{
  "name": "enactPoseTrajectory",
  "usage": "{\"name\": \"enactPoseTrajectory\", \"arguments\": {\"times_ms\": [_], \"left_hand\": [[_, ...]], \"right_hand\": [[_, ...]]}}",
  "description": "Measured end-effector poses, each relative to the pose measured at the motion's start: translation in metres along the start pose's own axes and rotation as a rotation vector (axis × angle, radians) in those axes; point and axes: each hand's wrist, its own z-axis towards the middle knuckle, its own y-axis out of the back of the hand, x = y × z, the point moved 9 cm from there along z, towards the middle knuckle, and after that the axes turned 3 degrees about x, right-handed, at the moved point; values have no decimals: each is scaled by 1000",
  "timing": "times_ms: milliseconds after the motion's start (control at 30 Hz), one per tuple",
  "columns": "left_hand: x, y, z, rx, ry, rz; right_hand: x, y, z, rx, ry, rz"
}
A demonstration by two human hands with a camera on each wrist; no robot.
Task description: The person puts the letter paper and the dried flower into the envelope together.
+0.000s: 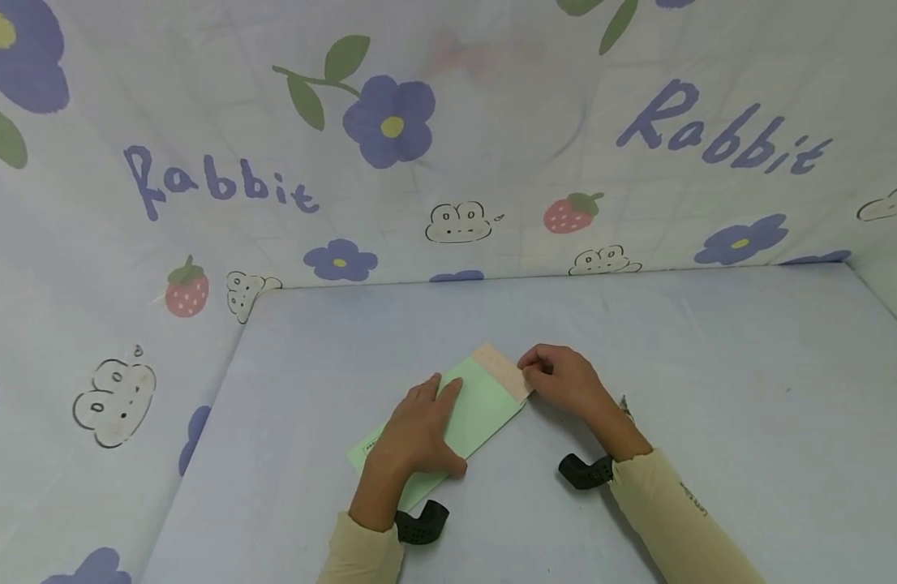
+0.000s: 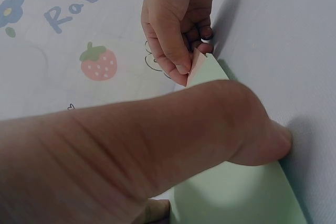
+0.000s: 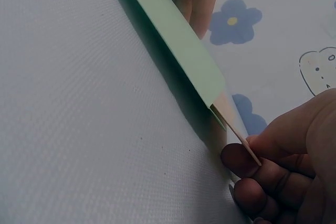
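Closest to us: beige left sleeve point(image 1: 361, 553) and beige right sleeve point(image 1: 678, 519), the latter with small dark print, plus a curved black left mount point(image 1: 425, 523) and black right mount point(image 1: 584, 472) at the wrists. Left hand point(image 1: 418, 434) is spread wide across the green envelope point(image 1: 487, 410), thumb out over its near edge, so we lose the middle; from the left wrist, the thumb blocks much of it. Envelope sits on the white tabletop point(image 1: 711, 365), mid-table, between the two hands, slanting up to the right. We read it as plain pale green, long, straight-edged, small dark-printed label point(image 1: 371, 444) at the lower-left end, partly covered. Peach sheet point(image 1: 504, 371) sticks out of the upper-right end, between the green layers. Right hand point(image 1: 567, 380) pinches that sheet's right corner, fingers curled. Behind, we have the white backdrop point(image 1: 507, 162): purple flowers, strawberries, "Rabbit" lettering.
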Motion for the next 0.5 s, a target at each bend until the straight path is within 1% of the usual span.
{"name": "enactPoseTrajectory", "arguments": {"times_ms": [267, 500], "left_hand": [[-1, 2, -1, -9, -15, 3], [-2, 2, -1, -7, -14, -1]], "right_hand": [[1, 0, 0, -4, 14, -1], [1, -1, -1, 0, 14, -4]]}}
